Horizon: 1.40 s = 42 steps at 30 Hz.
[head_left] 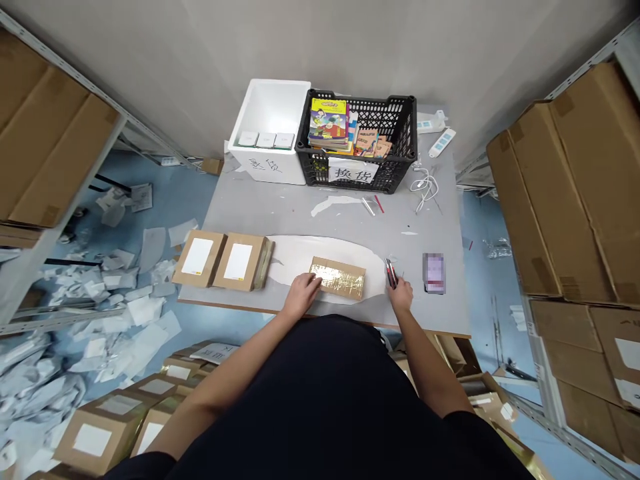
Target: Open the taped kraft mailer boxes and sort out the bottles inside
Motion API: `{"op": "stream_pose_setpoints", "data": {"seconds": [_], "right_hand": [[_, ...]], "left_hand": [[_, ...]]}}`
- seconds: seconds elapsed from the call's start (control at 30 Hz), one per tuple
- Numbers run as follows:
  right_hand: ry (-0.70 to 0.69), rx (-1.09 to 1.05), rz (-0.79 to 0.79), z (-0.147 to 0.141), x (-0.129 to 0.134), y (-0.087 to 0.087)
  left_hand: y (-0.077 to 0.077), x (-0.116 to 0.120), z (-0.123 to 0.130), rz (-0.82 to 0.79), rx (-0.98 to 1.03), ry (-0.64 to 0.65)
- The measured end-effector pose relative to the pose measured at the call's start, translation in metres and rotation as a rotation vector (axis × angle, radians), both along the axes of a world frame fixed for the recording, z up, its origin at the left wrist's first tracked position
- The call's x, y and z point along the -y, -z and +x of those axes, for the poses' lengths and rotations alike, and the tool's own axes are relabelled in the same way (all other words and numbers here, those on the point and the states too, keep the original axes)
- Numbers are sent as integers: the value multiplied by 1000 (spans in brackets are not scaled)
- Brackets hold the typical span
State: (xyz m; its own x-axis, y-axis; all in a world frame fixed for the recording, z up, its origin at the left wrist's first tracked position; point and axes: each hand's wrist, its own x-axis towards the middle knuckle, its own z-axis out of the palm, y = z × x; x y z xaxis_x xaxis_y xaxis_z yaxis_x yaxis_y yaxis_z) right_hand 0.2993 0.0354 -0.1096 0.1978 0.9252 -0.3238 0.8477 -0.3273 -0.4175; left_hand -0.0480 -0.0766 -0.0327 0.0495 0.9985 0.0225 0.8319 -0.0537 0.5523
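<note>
A cardboard parcel wrapped in shiny clear tape [338, 278] lies flat on a white sheet [290, 257] near the table's front edge. My left hand [301, 297] grips the parcel's left end, its fingers lying over the taped corner. To the right of the parcel, my right hand [399, 295] holds small scissors with red and black handles [391, 273], tips pointing away from me. The scissors do not touch the parcel. Two cardboard boxes with white labels [199, 259] [239, 262] lie further left on the table.
On the grey table [300, 217] stand a black plastic crate [320, 167] of books and a white foam box [265, 107]. A blurred phone [434, 273], power strip [443, 142] and white cable [425, 189] lie right. Shelves of cartons [555, 193] flank the table; white wrappers cover the floor [120, 320].
</note>
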Motion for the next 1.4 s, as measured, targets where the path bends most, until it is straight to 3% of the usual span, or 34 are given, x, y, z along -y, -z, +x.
{"op": "stream_pose_setpoints", "data": {"seconds": [0.07, 0.17, 0.3, 0.43, 0.53, 0.63, 0.7, 0.8, 0.93, 1.4], "right_hand": [[40, -41, 8, -2, -5, 0], [31, -121, 2, -2, -8, -3], [-21, -261, -9, -2, -1, -17], [-90, -459, -19, -17, 11, -51], [-268, -540, -43, -42, 15, -87], [-618, -451, -15, -74, 11, -118], [-823, -373, -14, -95, 6, -129], [-1039, -235, -41, -120, -1, -131], [-1202, -92, -62, -140, -8, -127], [-1375, 347, -26, -161, -8, -145]], "left_hand": [[-4, 4, 5, 11, -49, 140], [-7, 9, 11, 4, -80, 232], [-5, 14, 18, -29, -99, 235], [-3, 20, 24, -49, -95, 196], [-2, 23, 27, -37, -82, 175], [0, 24, 29, -11, -53, 165], [1, 24, 29, 1, -25, 154], [4, 26, 31, 4, 26, 128], [6, 30, 32, -4, 76, 97], [1, 32, 25, 35, -161, 150]]}}
